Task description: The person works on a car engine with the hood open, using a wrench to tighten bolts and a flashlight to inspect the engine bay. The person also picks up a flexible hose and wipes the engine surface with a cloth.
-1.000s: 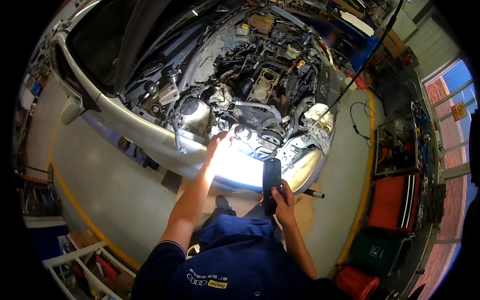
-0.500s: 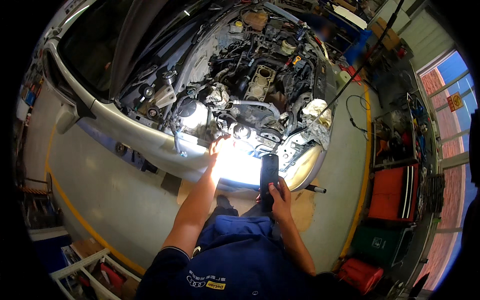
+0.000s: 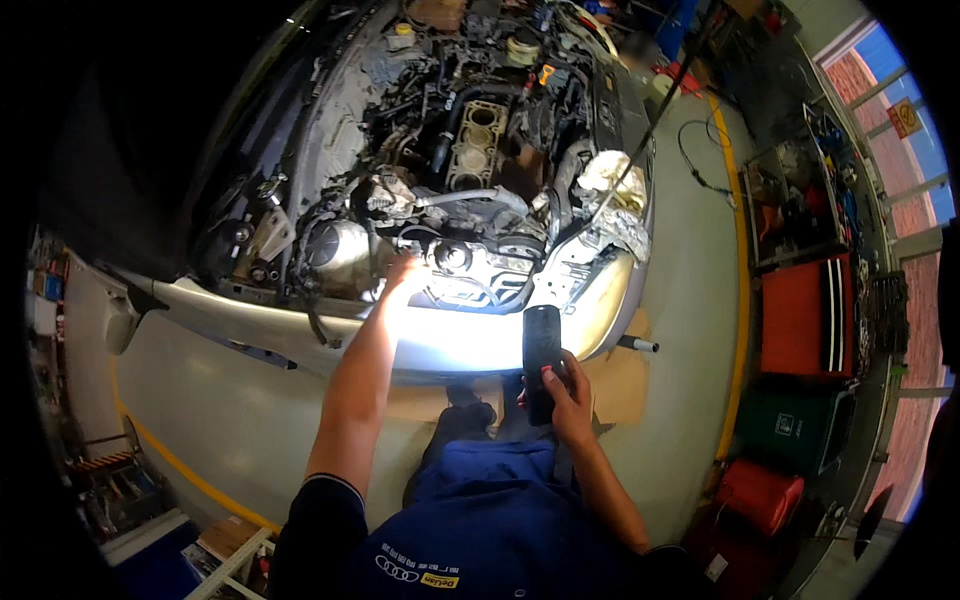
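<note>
A flat black work light (image 3: 541,350), held upright near the car's front edge, throws a white glare over the bumper (image 3: 440,345). The right hand (image 3: 566,392) is wrapped closed around its lower end. Farther left, the left hand (image 3: 402,272) reaches into the engine bay (image 3: 470,190); its fingers are washed out, grip unclear.

Your support surface: grey concrete floor (image 3: 230,420) with a yellow painted line (image 3: 190,475) at lower left. On it: flattened cardboard sheet (image 3: 620,375) at centre, red tool cabinet (image 3: 805,315) at right, green bin (image 3: 795,430) and red container (image 3: 755,495) at lower right.
</note>
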`<state>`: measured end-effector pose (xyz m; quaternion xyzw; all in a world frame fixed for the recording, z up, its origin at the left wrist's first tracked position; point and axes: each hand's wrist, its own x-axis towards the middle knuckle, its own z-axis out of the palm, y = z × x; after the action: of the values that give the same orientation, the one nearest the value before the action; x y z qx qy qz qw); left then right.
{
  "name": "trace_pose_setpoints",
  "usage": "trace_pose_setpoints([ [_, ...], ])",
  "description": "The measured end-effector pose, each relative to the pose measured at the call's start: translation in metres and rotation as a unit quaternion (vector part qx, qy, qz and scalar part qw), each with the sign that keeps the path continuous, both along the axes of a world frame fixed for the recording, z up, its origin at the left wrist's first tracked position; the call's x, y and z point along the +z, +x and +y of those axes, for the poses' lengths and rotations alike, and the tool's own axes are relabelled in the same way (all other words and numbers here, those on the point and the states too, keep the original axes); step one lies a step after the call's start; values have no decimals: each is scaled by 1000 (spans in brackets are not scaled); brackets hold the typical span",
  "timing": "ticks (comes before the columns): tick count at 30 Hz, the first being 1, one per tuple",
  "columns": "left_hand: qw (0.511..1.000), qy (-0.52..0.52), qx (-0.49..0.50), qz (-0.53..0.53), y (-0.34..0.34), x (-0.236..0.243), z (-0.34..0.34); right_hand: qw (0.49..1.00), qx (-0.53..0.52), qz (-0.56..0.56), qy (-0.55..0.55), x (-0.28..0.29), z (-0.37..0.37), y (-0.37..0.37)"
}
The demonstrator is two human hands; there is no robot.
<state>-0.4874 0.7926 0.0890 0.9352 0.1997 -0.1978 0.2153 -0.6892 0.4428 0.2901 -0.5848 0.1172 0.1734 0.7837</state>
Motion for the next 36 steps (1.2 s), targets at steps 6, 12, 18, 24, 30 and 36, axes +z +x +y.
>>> trace_pose_setpoints([
  [6,978,-75,193,39,34,-52,-10,998,-2,43,42,-5,-36,11],
  [12,943,7,330,41,46,-152,-26,996,8,74,47,-7,-80,56],
  [18,950,-3,260,-175,46,-169,6,994,50,72,69,-2,-114,113],
  [24,959,-51,148,-237,34,35,-150,993,77,72,49,-17,-145,148],
  [30,988,9,-109,-105,-54,141,-175,990,88,42,97,-8,-142,161],
  [36,968,-213,-87,-101,-63,23,-84,990,75,22,116,-7,-138,152],
])
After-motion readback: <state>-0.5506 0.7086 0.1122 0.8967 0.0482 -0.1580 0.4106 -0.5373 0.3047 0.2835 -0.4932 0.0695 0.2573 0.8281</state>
